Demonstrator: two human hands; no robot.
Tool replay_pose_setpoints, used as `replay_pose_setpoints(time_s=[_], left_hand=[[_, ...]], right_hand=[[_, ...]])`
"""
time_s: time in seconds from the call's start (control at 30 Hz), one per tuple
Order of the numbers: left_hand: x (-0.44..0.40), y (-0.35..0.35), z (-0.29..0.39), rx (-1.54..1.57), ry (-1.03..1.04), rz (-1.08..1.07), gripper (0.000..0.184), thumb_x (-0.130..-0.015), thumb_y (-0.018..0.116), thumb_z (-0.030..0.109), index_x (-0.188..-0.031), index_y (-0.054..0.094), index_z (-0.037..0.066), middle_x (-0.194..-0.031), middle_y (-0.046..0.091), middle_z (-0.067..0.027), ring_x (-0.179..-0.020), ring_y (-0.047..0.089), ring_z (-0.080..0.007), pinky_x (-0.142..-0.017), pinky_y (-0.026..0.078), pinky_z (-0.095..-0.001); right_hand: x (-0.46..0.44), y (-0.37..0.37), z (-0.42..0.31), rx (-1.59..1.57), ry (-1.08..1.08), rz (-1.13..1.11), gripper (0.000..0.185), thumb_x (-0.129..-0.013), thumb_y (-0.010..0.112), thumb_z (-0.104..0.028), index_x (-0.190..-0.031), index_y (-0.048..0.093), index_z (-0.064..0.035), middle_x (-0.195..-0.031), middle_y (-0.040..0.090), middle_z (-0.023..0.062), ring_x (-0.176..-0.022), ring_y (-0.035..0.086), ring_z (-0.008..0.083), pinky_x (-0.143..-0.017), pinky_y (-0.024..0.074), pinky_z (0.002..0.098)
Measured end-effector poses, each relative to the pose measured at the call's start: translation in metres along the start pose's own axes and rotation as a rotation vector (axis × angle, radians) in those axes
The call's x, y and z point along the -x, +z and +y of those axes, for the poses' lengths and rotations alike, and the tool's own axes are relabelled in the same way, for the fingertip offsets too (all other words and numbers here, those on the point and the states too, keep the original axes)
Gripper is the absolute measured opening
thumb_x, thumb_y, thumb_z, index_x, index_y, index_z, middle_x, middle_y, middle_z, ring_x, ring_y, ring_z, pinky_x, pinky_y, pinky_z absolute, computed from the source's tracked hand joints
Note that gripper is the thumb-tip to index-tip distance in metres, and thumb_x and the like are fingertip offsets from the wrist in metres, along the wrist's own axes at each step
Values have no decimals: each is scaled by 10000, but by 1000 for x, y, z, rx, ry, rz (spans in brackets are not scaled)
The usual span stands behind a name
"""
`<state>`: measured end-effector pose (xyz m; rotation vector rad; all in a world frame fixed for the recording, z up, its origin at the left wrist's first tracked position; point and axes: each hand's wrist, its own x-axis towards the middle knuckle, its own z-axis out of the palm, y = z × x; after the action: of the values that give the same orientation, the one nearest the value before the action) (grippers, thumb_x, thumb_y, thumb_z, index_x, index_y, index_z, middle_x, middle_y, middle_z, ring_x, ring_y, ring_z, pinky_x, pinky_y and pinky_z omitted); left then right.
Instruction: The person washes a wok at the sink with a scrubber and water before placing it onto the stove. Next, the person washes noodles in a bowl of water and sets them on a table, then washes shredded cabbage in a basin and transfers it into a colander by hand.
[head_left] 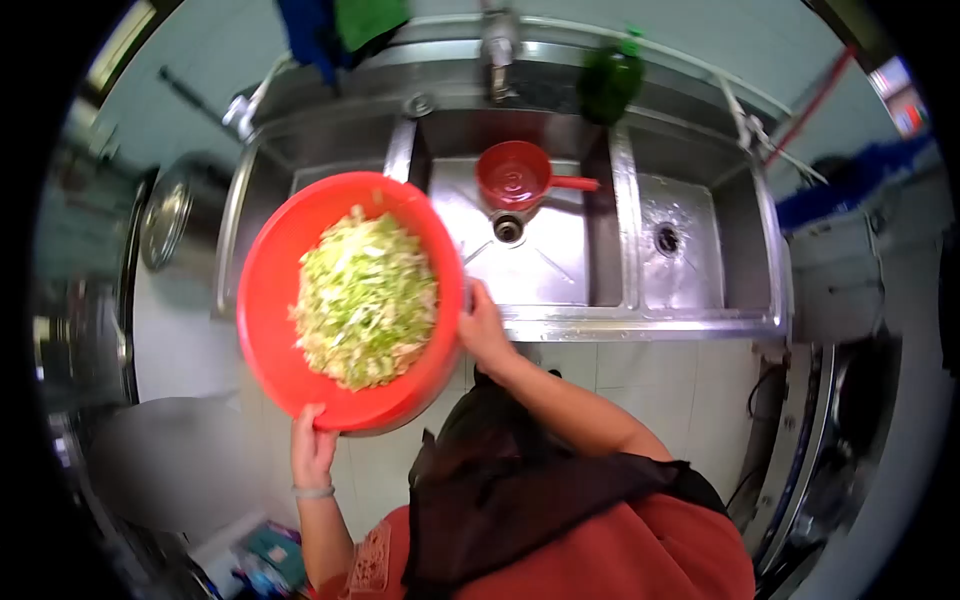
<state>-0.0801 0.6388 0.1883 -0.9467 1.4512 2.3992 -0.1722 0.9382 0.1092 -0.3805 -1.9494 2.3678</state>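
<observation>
A large red basin (268, 300) is held up in front of me, partly over the left end of the sink. Chopped cabbage (370, 300), pale green and white, is heaped inside it. My left hand (313, 450) grips the basin's near rim, thumb over the edge, with a band around the wrist. On the basin's right side, my right hand (485, 325) is closed against the wall; its fingertips are partly hidden. A red dipper (513, 172) with a handle sits in the middle sink compartment, beside the drain.
The steel sink (640, 325) has three compartments, with a faucet (499, 60) behind the middle one. A green bottle (611, 82) stands on the back ledge. Cloths (368, 20) hang at the upper left. A metal pot with a lid (168, 222) stands left of the sink.
</observation>
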Motion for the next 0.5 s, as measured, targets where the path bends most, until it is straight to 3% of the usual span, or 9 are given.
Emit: replay_pose_setpoints(time_s=[0.03, 0.1, 0.13, 0.17, 0.2, 0.23, 0.37, 0.4, 0.5], left_hand=[[9, -10, -9, -174, 120, -58, 289, -821, 590, 63, -1101, 544, 9, -1077, 613, -90, -1008, 596, -223, -893, 495, -352], [18, 4, -5, -344, 170, -49, 289, -874, 589, 202, -1111, 544, 43, -1016, 619, -46, -875, 589, -143, -715, 474, -266], [26, 30, -6, -349, 95, 26, 288, -905, 577, 304, -1070, 557, 69, -951, 623, -11, -741, 583, -70, -544, 455, -193], [37, 50, -6, -328, 105, -9, 329, -907, 566, 322, -1106, 536, 62, -935, 629, -12, -722, 587, -57, -502, 432, -168], [37, 39, 6, -519, -41, -16, 408, -888, 592, 350, -1157, 523, 51, -925, 656, -49, -639, 599, -102, -464, 445, -210], [37, 41, 12, -558, -65, -94, 408, -888, 592, 350, -1157, 523, 51, -925, 656, -49, -639, 599, -102, -464, 445, -210], [44, 46, 39, -953, -316, -112, 326, -929, 517, 357, -771, 495, 72, -637, 507, -8, -498, 487, -106, -425, 384, -224], [34, 49, 60, -1054, -390, -92, 386, -939, 498, 358, -674, 488, 77, -566, 470, 2, -462, 459, -107, -415, 368, -227], [23, 51, 63, -1317, -445, -61, 549, -945, 449, 472, -541, 431, 100, -422, 370, 37, -342, 348, -94, -332, 272, -230]], right_hand=[[1, 0, -3, -5, -15, 5, 348, -829, 577, -79, -1167, 509, -27, -982, 610, 135, -891, 561, 206, -802, 454, 322], [4, -3, -4, 16, -19, 17, 361, -834, 585, -157, -1161, 524, -16, -1039, 594, 135, -967, 534, 214, -864, 432, 337], [4, -12, 5, 17, -155, -23, 395, -840, 556, -137, -1211, 501, -12, -1108, 575, 151, -1056, 520, 234, -936, 402, 359], [7, -17, -10, 4, -207, -90, 435, -848, 513, -109, -1270, 464, -14, -1183, 546, 161, -1102, 506, 247, -979, 377, 365], [-6, -11, 36, 104, -153, -89, 457, -868, 480, -107, -1318, 429, -40, -1222, 532, 153, -1142, 489, 248, -997, 366, 359], [11, -25, -8, -21, 46, -152, 460, -903, 458, -155, -1353, 397, -81, -1226, 529, 135, -1145, 486, 232, -1000, 366, 359], [0, -33, 13, -162, -41, -265, 433, -964, 410, -241, -1385, 370, -146, -1223, 530, 65, -1087, 499, 180, -883, 450, 332], [3, -39, -21, -458, 347, -270, 437, -970, 416, -263, -1389, 372, -149, -1232, 526, 41, -1101, 492, 177, -910, 431, 319], [1, -64, -14, -180, 101, -41, 435, -963, 427, -273, -1364, 408, -104, -1239, 531, 46, -1110, 493, 170, -955, 398, 311]])
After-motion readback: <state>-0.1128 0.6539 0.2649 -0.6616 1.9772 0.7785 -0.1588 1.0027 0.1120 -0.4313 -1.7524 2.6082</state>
